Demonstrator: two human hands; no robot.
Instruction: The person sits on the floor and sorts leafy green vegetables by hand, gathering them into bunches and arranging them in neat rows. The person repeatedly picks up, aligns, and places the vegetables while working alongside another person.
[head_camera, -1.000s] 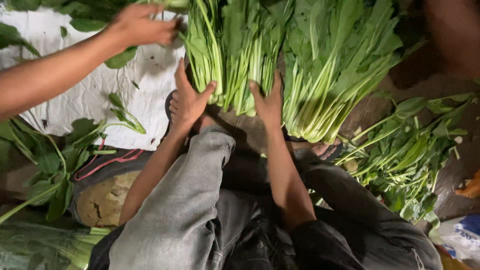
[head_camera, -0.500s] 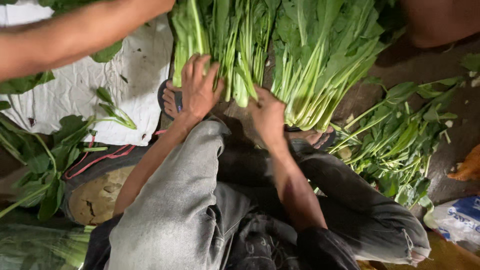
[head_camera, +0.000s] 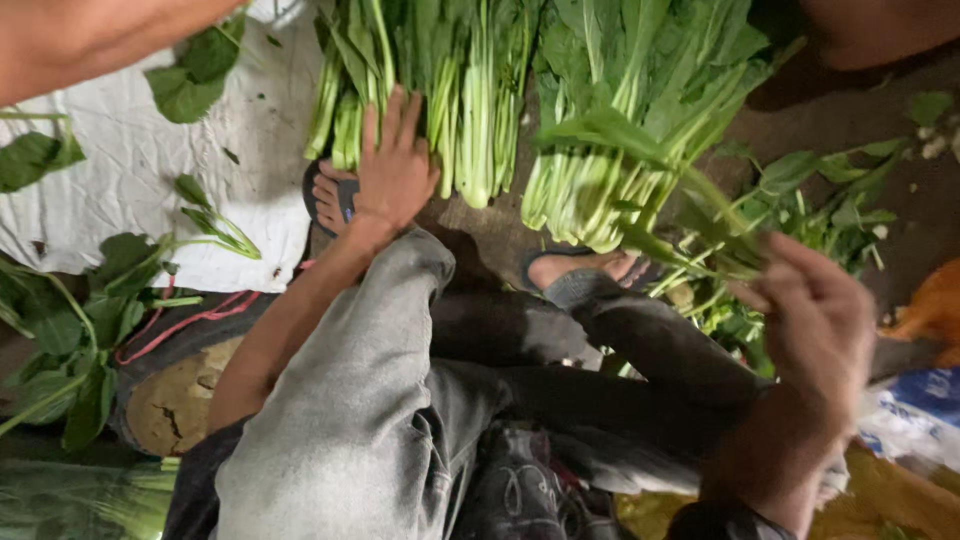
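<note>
My left hand (head_camera: 395, 165) lies flat, fingers out, on the pale stem ends of a bunch of leafy greens (head_camera: 470, 90). A second, larger bunch (head_camera: 610, 180) lies just to the right of it. My right hand (head_camera: 815, 320) is raised near the camera at the right and is blurred. Its fingers pinch a long leafy stalk (head_camera: 640, 140) that reaches up over the larger bunch. My knees in grey trousers (head_camera: 370, 400) fill the lower middle, and my sandalled feet (head_camera: 585, 278) rest below the bunches.
Another person's bare arm (head_camera: 100, 35) crosses the top left over a white cloth (head_camera: 130, 160). Loose greens lie at the left (head_camera: 70, 340) and at the right (head_camera: 830, 210). A round wooden block (head_camera: 185, 395) sits at lower left, a blue and white bag (head_camera: 920, 410) at lower right.
My right hand left the stem ends of the bunches, swung right and up toward the camera, and now holds a stalk. My left hand stayed on the left bunch. The other person's arm drew back.
</note>
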